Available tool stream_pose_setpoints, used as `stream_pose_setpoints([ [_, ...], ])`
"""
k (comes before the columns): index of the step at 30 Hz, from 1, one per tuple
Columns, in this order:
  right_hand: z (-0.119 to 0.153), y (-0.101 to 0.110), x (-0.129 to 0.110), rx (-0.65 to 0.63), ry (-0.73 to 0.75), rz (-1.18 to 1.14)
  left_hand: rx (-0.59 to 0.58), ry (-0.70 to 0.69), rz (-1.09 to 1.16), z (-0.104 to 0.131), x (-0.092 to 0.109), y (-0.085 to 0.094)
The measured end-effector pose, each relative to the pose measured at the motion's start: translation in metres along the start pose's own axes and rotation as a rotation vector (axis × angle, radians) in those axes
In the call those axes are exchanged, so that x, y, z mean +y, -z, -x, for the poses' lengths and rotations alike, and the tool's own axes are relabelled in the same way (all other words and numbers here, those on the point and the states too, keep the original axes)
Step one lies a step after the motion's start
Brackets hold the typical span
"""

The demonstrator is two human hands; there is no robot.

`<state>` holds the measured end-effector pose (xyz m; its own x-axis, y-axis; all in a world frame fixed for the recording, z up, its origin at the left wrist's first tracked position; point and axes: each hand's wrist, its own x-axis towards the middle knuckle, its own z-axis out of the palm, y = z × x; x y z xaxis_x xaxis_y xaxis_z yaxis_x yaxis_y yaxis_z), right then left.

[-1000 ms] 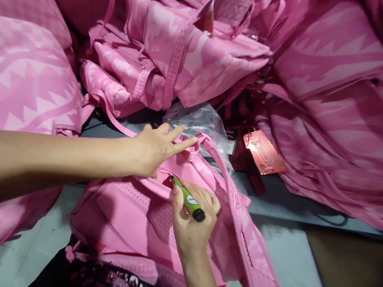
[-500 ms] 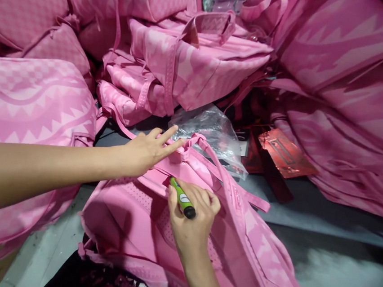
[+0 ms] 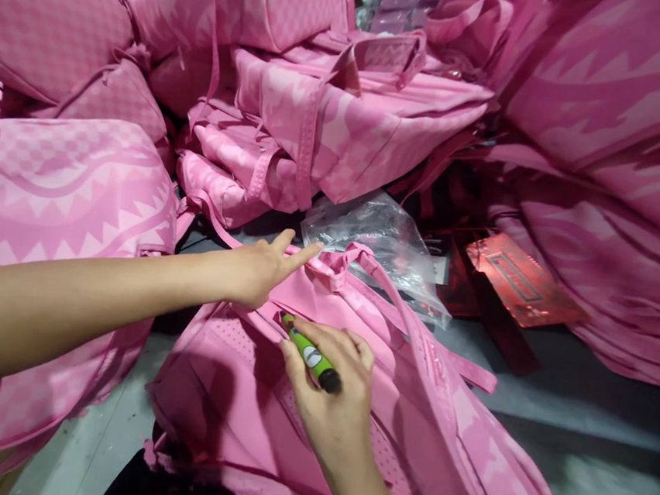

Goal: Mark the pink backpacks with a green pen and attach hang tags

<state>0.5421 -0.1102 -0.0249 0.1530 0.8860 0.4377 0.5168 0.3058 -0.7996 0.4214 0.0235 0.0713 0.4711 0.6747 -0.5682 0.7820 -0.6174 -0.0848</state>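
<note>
A pink backpack (image 3: 222, 393) lies before me, its padded, perforated side and straps facing up. My left hand (image 3: 266, 269) rests on its top edge near the carry loop, index and middle fingers stretched apart; the other fingers are partly hidden. In my right hand (image 3: 337, 388) is a green marker pen (image 3: 308, 352) with a black end, gripped between thumb and fingers. Its dark tip points at the backpack's upper panel, just below my left hand. Whether the tip touches the fabric I cannot tell.
Pink patterned backpacks (image 3: 353, 125) are piled at the back, with another backpack (image 3: 67, 191) on the left and more on the right. A clear plastic bag (image 3: 378, 236) lies behind my backpack. Shiny red tags (image 3: 522, 278) lie on the grey table (image 3: 571, 411).
The view has shifted slightly, so the surroundings sit further right and lower. The pen's dark tip now shows beyond my right fingers. My left hand stays on the backpack's top edge.
</note>
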Motion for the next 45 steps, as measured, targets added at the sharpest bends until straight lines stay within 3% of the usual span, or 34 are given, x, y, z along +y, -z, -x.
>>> stream_pose_setpoints([
  [6,-0.008,-0.013,-0.002,-0.070,0.059,0.022,0.009,-0.012,0.001,-0.001,-0.003,-0.001],
  [11,-0.009,-0.013,0.000,-0.057,0.096,0.071,0.069,-0.059,0.006,-0.005,-0.010,-0.008],
  [29,-0.016,-0.012,-0.004,-0.143,-0.045,0.021,-0.017,-0.035,0.034,-0.002,-0.007,0.003],
  [37,-0.019,-0.019,-0.009,-0.104,-0.036,-0.019,0.048,-0.040,0.024,-0.003,-0.006,-0.002],
  [41,-0.025,-0.020,-0.008,-0.196,-0.087,-0.126,0.067,-0.035,-0.018,0.000,-0.007,-0.003],
  [45,-0.018,-0.027,-0.016,-0.119,-0.095,-0.124,0.148,-0.067,-0.022,0.007,-0.010,-0.016],
])
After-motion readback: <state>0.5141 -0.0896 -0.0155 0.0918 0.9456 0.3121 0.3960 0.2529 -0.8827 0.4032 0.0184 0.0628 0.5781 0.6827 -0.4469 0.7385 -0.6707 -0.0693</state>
